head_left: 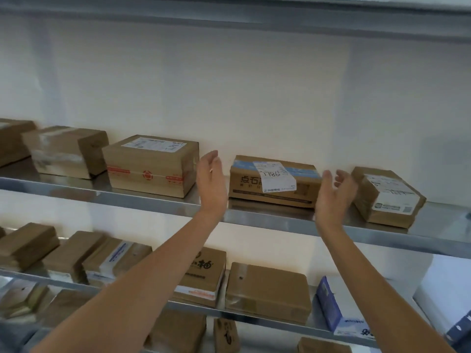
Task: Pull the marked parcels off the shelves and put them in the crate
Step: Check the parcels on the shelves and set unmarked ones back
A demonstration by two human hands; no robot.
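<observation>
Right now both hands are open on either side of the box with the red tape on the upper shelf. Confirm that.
Wrong box. The head view shows the left hand and right hand open on either side of the blue-taped box on the upper shelf.

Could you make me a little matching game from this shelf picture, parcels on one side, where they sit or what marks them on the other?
Things:
1. box with handwritten label
2. box with red tape
3. blue and white carton
4. brown wrapped parcel

Descriptions:
A. lower shelf, far right
B. upper shelf, between the left hand and right hand
C. upper shelf, right of the right hand
D. upper shelf, left of the left hand

Pairs: 1-B, 2-D, 3-A, 4-C
</observation>
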